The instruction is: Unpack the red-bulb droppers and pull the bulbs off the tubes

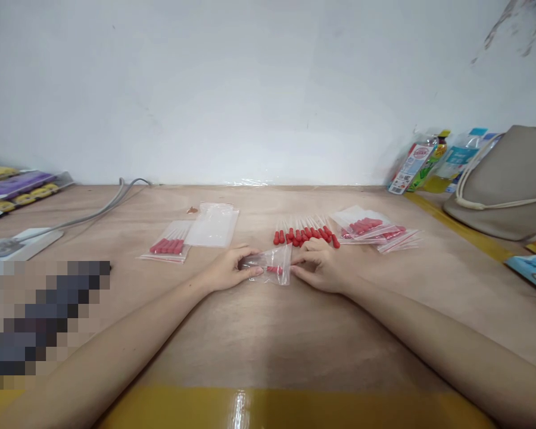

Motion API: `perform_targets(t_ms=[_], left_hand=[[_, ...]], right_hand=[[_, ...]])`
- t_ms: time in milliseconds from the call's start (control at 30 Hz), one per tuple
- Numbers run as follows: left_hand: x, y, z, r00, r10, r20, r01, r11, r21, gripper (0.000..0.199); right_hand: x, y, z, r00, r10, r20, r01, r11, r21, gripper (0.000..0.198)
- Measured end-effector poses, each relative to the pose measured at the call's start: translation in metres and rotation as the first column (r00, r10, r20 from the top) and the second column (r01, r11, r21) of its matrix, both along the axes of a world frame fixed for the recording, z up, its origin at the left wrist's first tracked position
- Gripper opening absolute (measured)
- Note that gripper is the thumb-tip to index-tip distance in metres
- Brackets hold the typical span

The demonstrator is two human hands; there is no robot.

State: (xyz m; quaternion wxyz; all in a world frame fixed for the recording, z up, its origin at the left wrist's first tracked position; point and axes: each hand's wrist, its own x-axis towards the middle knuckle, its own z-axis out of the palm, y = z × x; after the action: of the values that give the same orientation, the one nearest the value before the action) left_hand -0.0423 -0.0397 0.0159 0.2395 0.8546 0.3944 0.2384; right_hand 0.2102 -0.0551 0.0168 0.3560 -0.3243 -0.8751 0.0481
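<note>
A clear zip bag point(272, 258) lies between my two hands near the middle of the table. Inside it is a red-bulbed dropper point(274, 270). My left hand point(227, 269) is closed on the bag's left end, thumb on top. The fingers of my right hand point(320, 266) pinch the edge at its right end. Just beyond my right hand is a pile of loose droppers point(301, 233) with red bulbs and thin pale stems. To the left lie a filled bag of droppers point(167, 243) and flat clear bags point(212, 225). More filled bags point(367, 227) overlap on the right.
A grey cable point(93, 213) runs to a white power strip point(29, 241) at left, near colourful packets point(20, 187). Bottles point(458, 161), a carton point(413, 167) and a beige bag point(504, 185) stand at back right. Yellow tape point(196, 408) lines the front edge.
</note>
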Motion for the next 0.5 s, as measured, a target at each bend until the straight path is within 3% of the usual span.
perform_targets(t_ms=[133,200,367,500], left_hand=[[0.001,0.001,-0.001,1.000,0.000,0.003,0.000,1.000,0.024,0.039],[0.001,0.001,-0.002,1.000,-0.003,0.004,0.003,1.000,0.030,0.039],[0.000,0.001,-0.001,1.000,0.008,-0.025,-0.007,0.998,0.065,0.041],[0.001,0.000,0.001,0.999,-0.013,-0.049,0.018,0.996,0.091,0.042]], right_hand=[[-0.017,-0.006,0.005,0.977,-0.011,-0.211,0.012,1.000,0.005,0.011],[-0.020,-0.007,0.009,0.974,-0.036,-0.222,0.032,0.999,-0.021,0.010],[-0.017,-0.007,0.010,0.988,-0.138,0.062,0.146,0.978,-0.149,0.004],[-0.019,-0.006,0.005,0.981,-0.108,0.163,0.141,0.968,-0.208,0.018]])
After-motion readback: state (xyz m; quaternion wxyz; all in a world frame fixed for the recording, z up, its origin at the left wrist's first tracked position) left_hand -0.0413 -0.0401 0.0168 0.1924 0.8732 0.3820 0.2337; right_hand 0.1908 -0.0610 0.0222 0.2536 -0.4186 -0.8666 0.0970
